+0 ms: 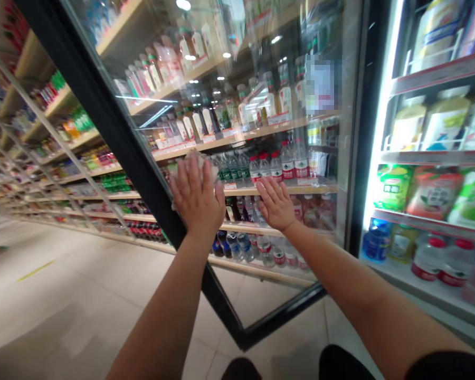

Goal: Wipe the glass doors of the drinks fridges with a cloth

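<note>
A person presses both hands flat on the open glass door [261, 105] of a shop cooler. The left hand [196, 195], fingers spread, pins a pale cloth [200, 157] to the pane near its black frame; the right hand [276, 203] rests just beside it, fingers wide and holding nothing. Bottled drinks [431, 198] line the lit cooler shelves at right.
</note>
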The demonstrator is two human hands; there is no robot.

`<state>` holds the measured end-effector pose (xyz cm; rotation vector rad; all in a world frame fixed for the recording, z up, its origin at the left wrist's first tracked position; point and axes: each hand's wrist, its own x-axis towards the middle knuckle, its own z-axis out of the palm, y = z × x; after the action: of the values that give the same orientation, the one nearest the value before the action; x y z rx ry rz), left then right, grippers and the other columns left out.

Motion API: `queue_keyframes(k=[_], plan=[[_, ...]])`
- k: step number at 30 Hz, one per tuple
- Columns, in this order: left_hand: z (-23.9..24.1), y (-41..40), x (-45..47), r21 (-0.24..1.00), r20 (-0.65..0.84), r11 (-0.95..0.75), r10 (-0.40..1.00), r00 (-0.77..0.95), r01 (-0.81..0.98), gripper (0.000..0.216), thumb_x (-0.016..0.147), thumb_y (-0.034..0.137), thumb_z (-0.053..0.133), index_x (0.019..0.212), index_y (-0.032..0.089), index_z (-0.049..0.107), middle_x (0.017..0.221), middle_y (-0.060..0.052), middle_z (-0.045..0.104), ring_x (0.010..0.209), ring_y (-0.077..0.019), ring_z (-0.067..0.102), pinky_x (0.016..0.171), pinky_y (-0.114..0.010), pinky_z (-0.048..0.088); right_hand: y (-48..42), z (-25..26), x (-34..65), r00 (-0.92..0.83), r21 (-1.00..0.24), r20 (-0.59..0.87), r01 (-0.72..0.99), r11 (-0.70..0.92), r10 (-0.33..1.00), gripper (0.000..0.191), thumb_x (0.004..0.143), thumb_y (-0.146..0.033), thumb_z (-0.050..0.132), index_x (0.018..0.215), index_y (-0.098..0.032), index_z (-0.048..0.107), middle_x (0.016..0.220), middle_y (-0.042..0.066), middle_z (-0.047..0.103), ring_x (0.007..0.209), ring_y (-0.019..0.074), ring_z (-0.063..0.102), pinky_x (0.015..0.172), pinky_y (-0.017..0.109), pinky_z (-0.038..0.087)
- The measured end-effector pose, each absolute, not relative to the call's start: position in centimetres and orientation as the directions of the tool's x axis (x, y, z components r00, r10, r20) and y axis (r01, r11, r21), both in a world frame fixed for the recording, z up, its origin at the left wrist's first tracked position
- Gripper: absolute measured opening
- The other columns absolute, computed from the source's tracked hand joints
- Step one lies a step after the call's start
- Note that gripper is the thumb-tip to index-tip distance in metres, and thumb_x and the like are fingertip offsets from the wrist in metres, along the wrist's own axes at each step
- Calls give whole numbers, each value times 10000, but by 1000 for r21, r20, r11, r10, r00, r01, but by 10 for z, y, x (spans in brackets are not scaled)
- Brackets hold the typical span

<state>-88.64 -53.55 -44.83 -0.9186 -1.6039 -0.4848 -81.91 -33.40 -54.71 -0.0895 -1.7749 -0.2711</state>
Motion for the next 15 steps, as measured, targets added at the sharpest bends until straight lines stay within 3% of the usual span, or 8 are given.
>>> queue_keyframes(k=[2,6,8,12,15], plan=[[-458,-531,-885,-201,946,583,324,1,787,649,984,301,512,1585,194,293,1653,-105,222,1556,-302,94,1273,-550,80,-334,-548,-819,-241,123,968,197,973,-74,537,1028,-325,364,1547,-195,402,1581,90,436,1530,228,276,1262,452,165],[-499,-524,-884,-506,764,329,601,237,797,557,981,285,529,1524,236,416,1573,-53,419,1525,-241,246,1280,-478,117,-334,-548,-819,-218,138,971,204,969,-93,530,1030,-323,363,1542,-192,409,1576,88,443,1530,220,275,1265,445,156],[-490,-526,-886,-557,708,291,656,261,778,503,988,295,521,1487,265,467,1565,-20,434,1511,-225,285,1283,-462,101,-334,-548,-818,-214,136,973,212,968,-90,529,1031,-324,362,1540,-193,412,1577,86,443,1532,217,270,1266,443,152],[-429,-538,-890,-350,887,519,451,98,780,540,997,329,497,1519,215,418,1620,-68,337,1528,-294,225,1257,-570,104,-335,-546,-817,-200,151,974,230,961,-105,516,1027,-312,366,1517,-173,447,1570,87,451,1536,220,257,1265,437,152],[-425,-538,-888,-215,955,642,296,20,736,605,1003,327,482,1565,169,325,1649,-123,252,1545,-343,128,1233,-619,129,-335,-546,-816,-194,162,974,236,958,-117,509,1023,-308,369,1503,-170,468,1566,82,459,1538,219,251,1265,432,154]])
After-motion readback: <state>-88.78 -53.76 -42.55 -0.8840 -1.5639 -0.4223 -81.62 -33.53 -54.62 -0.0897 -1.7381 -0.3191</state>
